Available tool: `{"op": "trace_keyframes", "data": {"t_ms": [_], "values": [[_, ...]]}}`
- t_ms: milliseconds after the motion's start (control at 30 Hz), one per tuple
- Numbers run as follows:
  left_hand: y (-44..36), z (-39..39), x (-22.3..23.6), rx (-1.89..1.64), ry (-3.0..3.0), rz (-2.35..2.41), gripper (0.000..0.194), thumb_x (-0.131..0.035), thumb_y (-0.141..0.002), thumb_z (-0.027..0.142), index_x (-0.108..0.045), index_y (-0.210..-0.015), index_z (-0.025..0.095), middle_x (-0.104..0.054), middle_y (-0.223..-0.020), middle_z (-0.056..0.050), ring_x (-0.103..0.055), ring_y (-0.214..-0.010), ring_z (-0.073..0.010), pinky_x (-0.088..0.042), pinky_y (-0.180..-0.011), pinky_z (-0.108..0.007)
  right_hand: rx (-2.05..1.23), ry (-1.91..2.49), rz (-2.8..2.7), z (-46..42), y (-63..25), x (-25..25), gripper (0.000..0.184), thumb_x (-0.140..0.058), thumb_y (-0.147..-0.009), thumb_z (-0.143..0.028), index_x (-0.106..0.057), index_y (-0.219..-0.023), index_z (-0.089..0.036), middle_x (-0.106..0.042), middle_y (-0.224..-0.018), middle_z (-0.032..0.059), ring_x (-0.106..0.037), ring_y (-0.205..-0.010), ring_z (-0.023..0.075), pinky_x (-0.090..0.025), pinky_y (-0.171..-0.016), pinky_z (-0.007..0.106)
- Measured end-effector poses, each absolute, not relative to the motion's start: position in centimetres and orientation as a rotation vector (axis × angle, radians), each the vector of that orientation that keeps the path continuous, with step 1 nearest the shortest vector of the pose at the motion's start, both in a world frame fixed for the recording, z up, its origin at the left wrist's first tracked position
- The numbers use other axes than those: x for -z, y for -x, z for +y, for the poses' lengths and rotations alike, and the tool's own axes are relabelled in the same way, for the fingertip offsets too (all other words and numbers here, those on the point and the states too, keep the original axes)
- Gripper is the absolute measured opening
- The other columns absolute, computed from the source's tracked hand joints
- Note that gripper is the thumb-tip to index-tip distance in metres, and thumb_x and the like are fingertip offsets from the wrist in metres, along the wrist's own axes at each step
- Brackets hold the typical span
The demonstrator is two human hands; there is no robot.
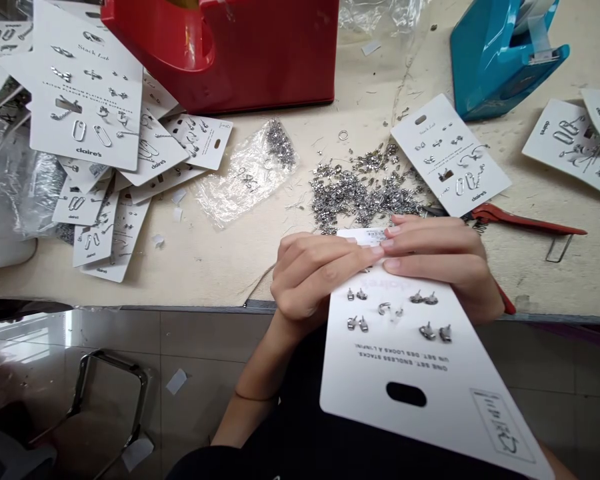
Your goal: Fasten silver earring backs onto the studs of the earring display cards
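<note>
Both hands (433,263) on a white Claire's earring card (390,373) (its print upside down)

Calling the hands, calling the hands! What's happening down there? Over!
Left hand and right hand gripping white Claire's card, earrings mounted. Loose silver earring pieces just beyond. Red-handled pliers by right hand.

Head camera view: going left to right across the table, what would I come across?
Pile of earring cards → small plastic bag → heap of silver earring pieces → single earring card → more earring cards
</note>
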State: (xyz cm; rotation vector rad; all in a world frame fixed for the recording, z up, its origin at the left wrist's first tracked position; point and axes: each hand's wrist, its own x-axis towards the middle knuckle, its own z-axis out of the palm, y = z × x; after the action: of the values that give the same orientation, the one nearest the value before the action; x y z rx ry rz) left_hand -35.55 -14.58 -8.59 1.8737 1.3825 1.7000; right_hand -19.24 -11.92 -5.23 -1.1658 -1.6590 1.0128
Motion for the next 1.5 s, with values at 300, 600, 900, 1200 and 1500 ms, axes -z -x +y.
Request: {"op": "trace_keyframes", "data": {"t_ms": [300, 600, 900, 1200, 1500], "values": [[34.9, -13.8, 7.3, -1.819, -1.991, 1.369, 0.019, -0.060, -0.097, 0.035, -0.073, -0.109, 0.029, -0.075, -0.085, 0.002, -0.066, -0.081, -0.0159, -0.055, -0.075, -0.032, -0.611, 0.975, -1.621, -12.9, 21.0, 5.3, 0.012, -0.059, -0.096, -0.046, -0.071, -0.097, -0.043, -0.073, -0.093, 0.0015, -0.068, -0.090, 0.0249, -0.058, -0.094, 0.049], [34.8, -13.6, 7.8, -2.106, -1.708, 1.278, 0.029, -0.056, -0.097, 0.044, -0.056, -0.125, 0.036, -0.059, -0.098, 0.000, -0.058, -0.082, -0.0159, -0.052, -0.067, -0.031, 0.019, 1.081, -1.452, -12.6, 22.6, 6.2, 0.020, -0.060, -0.096, -0.040, -0.066, -0.086, -0.024, -0.067, -0.088, 0.0065, -0.066, -0.090, 0.0224, -0.056, -0.090, 0.041], [33.3, -12.2, 7.4, -2.362, -1.805, 1.392, 0.008, -0.062, -0.093, 0.037, -0.062, -0.092, 0.029, -0.049, -0.080, -0.002, -0.041, -0.070, -0.0185, -0.045, -0.064, -0.032, 0.134, 1.235, -1.288, -12.4, 23.7, 6.2, 0.027, -0.063, -0.090, -0.050, -0.068, -0.074, -0.029, -0.056, -0.089, 0.0062, -0.059, -0.093, 0.0258, -0.051, -0.098, 0.050], [34.7, -14.4, 6.6, -1.946, -1.950, 1.621, 0.025, -0.061, -0.095, 0.049, -0.064, -0.085, 0.026, -0.050, -0.076, -0.004, -0.044, -0.072, -0.0194, -0.049, -0.070, -0.034, 0.014, 1.198, -1.457, -13.5, 22.5, 6.4, 0.024, -0.059, -0.094, -0.047, -0.074, -0.089, -0.030, -0.058, -0.095, 0.0082, -0.055, -0.101, 0.0282, -0.046, -0.104, 0.051], [35.2, -13.6, 6.5, -2.090, -2.065, 1.791, 0.035, -0.060, -0.095, 0.052, -0.064, -0.073, 0.025, -0.044, -0.061, -0.004, -0.040, -0.064, -0.0190, -0.040, -0.059, -0.032, 0.040, 1.025, -1.713, -12.9, 21.2, 6.7, 0.025, -0.050, -0.094, -0.046, -0.070, -0.098, -0.030, -0.055, -0.098, 0.0059, -0.053, -0.092, 0.0224, -0.044, -0.097, 0.047]]}}
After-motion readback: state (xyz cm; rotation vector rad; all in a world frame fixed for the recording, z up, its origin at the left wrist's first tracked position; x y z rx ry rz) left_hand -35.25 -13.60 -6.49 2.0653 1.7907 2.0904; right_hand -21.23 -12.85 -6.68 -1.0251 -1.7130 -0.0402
